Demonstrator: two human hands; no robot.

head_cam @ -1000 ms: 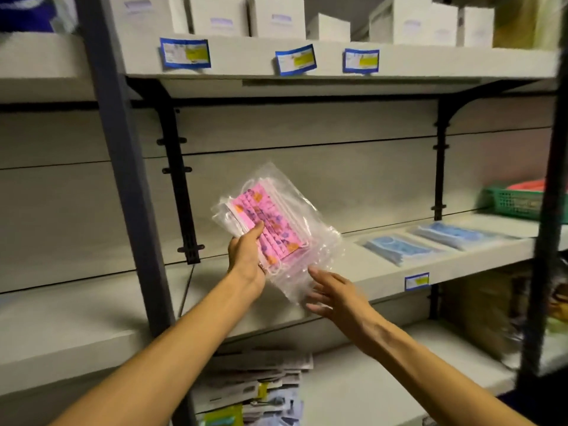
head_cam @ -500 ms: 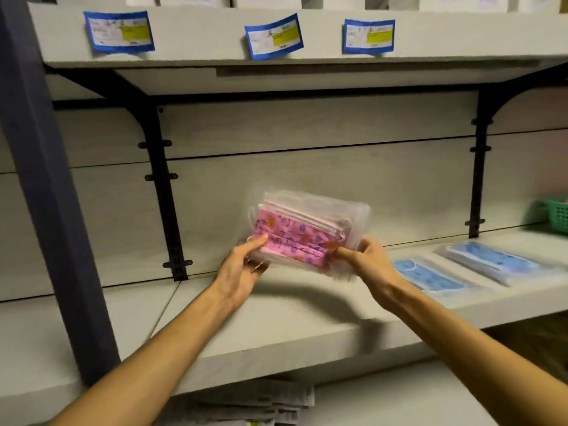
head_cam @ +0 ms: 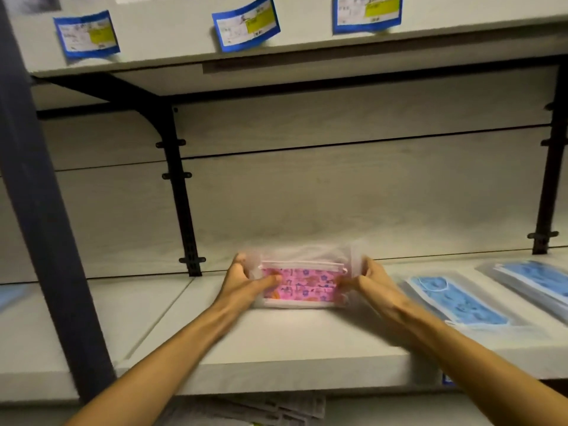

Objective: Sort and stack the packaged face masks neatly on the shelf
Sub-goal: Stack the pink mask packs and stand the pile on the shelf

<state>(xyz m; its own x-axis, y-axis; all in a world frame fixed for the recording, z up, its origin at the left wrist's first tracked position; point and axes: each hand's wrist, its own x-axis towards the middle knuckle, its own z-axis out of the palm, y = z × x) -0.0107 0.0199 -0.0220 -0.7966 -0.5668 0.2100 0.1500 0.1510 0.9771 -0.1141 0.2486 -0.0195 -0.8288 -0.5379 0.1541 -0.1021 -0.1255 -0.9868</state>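
A clear plastic pack of pink patterned face masks [head_cam: 302,285] lies on the grey shelf board [head_cam: 276,348], close to the back wall. My left hand [head_cam: 246,281] grips its left end, thumb on top of the masks. My right hand [head_cam: 368,282] grips its right end. To the right on the same board lie two packs of blue masks, one nearby [head_cam: 455,299] and another at the frame's right edge [head_cam: 534,279].
A dark upright post [head_cam: 46,226] stands at the left. Black brackets [head_cam: 181,192] hold the boards. The shelf above [head_cam: 276,44] carries blue and yellow labels. Papers [head_cam: 261,410] lie on a lower shelf.
Both hands have carried the pink pack down from mid-air and set it flat on the shelf board. The camera has moved closer and lower.
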